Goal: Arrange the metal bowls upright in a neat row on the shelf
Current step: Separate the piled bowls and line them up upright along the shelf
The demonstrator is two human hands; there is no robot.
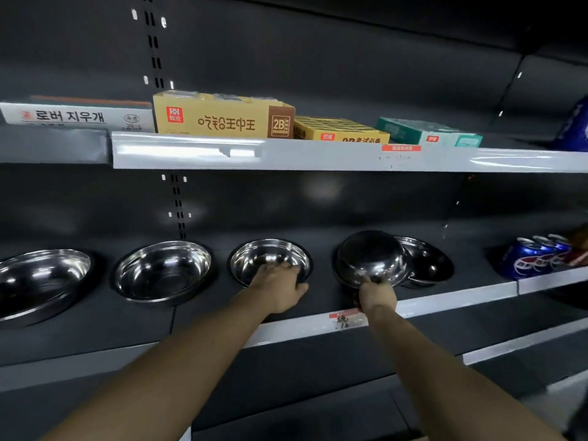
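I see a dark shelf point(95, 326) with five metal bowls spread along it. Three stand upright in a row: the far-left bowl point(41, 278), the second bowl point(162, 268) just right of it, and the third bowl point(270, 259) near the middle. My left hand point(280, 288) is on the near rim of that third bowl, fingers curled over the edge and gripping it while it sits flat on the shelf.

Further right, my right hand point(377, 294) pinches the near rim of the overturned bowl point(372, 256), which is tipped up with its dark underside facing me (its far edge looks lifted, though I cannot tell whether any part touches the shelf). Just behind and to its right sits the fifth bowl point(426, 262), upright and partly hidden by the tilted one; the two overlap in my view, and I cannot tell whether they touch.

At the far right of the same shelf stands a cluster of blue soda cans point(534, 256), well apart from the bowls. On the upper shelf point(318, 157) lie several flat boxes: a white box point(79, 117) with Korean lettering, a yellow eraser box point(222, 117), a smaller yellow box point(340, 130) and a green box point(429, 133).
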